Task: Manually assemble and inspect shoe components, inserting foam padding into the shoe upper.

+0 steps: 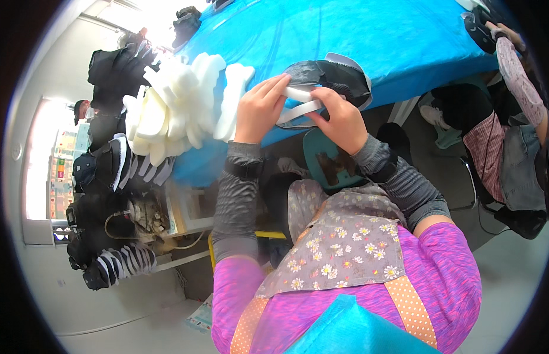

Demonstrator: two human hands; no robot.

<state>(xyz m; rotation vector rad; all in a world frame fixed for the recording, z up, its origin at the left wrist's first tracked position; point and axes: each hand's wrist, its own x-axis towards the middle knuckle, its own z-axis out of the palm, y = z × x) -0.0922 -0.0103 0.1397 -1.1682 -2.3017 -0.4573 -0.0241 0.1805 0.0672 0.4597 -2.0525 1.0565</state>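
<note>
A black shoe-like piece [327, 74] with a pale rim lies at the near edge of the blue-covered table [345, 29]. Against its near side, a white foam piece [302, 110] is bent so that two bands show. My right hand [344, 121] is closed, pinching the bands at their right end between thumb and fingers. From the other side my left hand [260, 110] is closed on the left end of the same foam, its fingertips against the black piece; its thumb is mostly hidden.
A heap of white foam pieces [174, 109] stands left of my left hand, with a single foam piece [233, 97] beside it. Black pieces [112, 141] are stacked farther left. A teal stool [324, 156] is below the table edge. Another person's arm [516, 76] is at right.
</note>
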